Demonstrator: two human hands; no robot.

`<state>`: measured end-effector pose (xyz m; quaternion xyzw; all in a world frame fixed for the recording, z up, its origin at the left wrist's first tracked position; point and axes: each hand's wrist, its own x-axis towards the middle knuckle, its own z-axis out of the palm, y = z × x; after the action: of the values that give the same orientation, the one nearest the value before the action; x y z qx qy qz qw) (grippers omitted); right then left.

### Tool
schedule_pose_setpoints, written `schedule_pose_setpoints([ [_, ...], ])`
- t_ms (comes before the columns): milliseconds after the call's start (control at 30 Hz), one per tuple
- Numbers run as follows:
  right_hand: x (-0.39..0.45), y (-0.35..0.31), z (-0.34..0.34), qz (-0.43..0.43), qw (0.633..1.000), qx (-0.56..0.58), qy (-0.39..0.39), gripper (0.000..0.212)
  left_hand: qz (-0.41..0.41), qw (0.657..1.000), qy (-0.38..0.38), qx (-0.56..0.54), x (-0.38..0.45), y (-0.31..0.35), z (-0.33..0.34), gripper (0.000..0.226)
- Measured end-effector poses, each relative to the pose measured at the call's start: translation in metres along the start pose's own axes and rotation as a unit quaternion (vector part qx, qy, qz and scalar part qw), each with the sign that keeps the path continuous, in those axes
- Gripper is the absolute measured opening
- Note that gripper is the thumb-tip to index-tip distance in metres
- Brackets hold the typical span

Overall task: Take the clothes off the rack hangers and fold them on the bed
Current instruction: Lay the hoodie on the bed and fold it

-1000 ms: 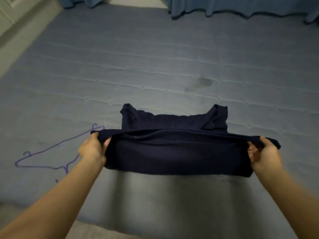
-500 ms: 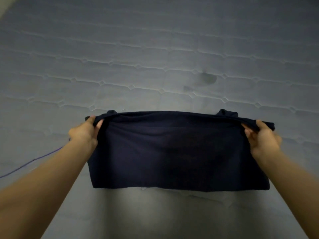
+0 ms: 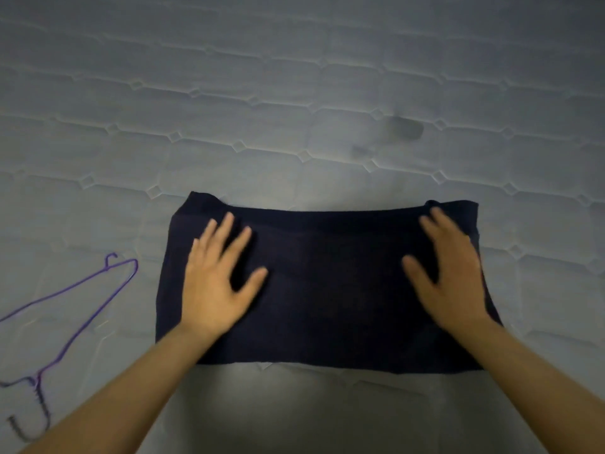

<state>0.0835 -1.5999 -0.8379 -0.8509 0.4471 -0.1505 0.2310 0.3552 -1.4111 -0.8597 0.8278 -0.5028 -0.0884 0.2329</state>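
Note:
A dark navy garment [image 3: 330,283] lies folded into a flat rectangle on the quilted grey mattress [image 3: 294,109]. My left hand [image 3: 217,276] rests flat on its left part with fingers spread. My right hand [image 3: 451,273] presses flat on its right part, fingers straight and pointing away from me. Neither hand grips any cloth. The right hand is slightly blurred.
A thin purple wire hanger [image 3: 65,309] lies on the mattress to the left of the garment, its hook near the lower left corner of the view. A dark stain [image 3: 404,128] marks the mattress beyond the garment.
Both hands let go of the folded edge they pinched and carried forward. The garment now lies flat, and the hands are pressed open on top of it.

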Motion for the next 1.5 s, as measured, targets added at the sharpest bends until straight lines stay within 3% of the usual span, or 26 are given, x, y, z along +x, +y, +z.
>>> schedule_pose_setpoints([
  [100, -0.007, 0.0, 0.026, -0.08, 0.974, -0.19, -0.094, 0.072, 0.004, 0.983, -0.102, 0.151, -0.012, -0.004, 0.021, 0.076],
  [200, 0.002, 0.014, 0.041, 0.005, 0.944, -0.29, -0.156, 0.085, -0.027, 0.964, -0.159, 0.213, -0.009, -0.017, 0.037, 0.086],
  [333, 0.036, 0.037, 0.052, 0.057, 0.923, -0.326, -0.195, 0.091, -0.079, 0.966, -0.135, 0.207, 0.0, -0.033, 0.05, 0.095],
  [467, 0.061, 0.055, 0.066, 0.058, 0.926, -0.311, -0.209, 0.095, -0.122, 0.968, -0.112, 0.19, 0.01, -0.051, 0.061, 0.097],
  [833, 0.062, 0.079, 0.096, 0.022, 0.956, -0.252, -0.148, 0.086, -0.091, 0.978, -0.074, 0.174, 0.012, -0.071, 0.086, 0.086],
  [1033, 0.063, 0.067, 0.087, 0.031, 0.937, -0.302, -0.173, 0.09, -0.105, 0.975, -0.089, 0.173, 0.013, -0.066, 0.077, 0.086],
  [1100, 0.058, 0.054, 0.081, 0.03, 0.925, -0.346, -0.156, 0.09, -0.116, 0.972, -0.099, 0.182, 0.017, -0.057, 0.069, 0.087],
  [1167, 0.04, 0.031, 0.074, 0.009, 0.939, -0.322, -0.119, 0.088, -0.116, 0.975, -0.079, 0.171, 0.014, -0.036, 0.059, 0.086],
  [1233, 0.016, 0.008, 0.071, -0.051, 0.958, -0.264, -0.101, 0.086, -0.091, 0.986, -0.051, 0.131, 0.003, -0.005, 0.054, 0.081],
  [1333, -0.014, -0.016, 0.071, -0.14, 0.955, -0.245, -0.088, 0.087, 0.024, 0.986, -0.095, 0.133, -0.026, 0.028, 0.063, 0.083],
  [1400, -0.027, -0.016, 0.077, -0.148, 0.95, -0.258, -0.097, 0.089, 0.072, 0.97, -0.14, 0.183, -0.035, 0.026, 0.078, 0.087],
  [1500, -0.041, -0.001, 0.095, -0.115, 0.942, -0.272, -0.16, 0.091, 0.06, 0.96, -0.166, 0.217, -0.034, 0.016, 0.095, 0.088],
])
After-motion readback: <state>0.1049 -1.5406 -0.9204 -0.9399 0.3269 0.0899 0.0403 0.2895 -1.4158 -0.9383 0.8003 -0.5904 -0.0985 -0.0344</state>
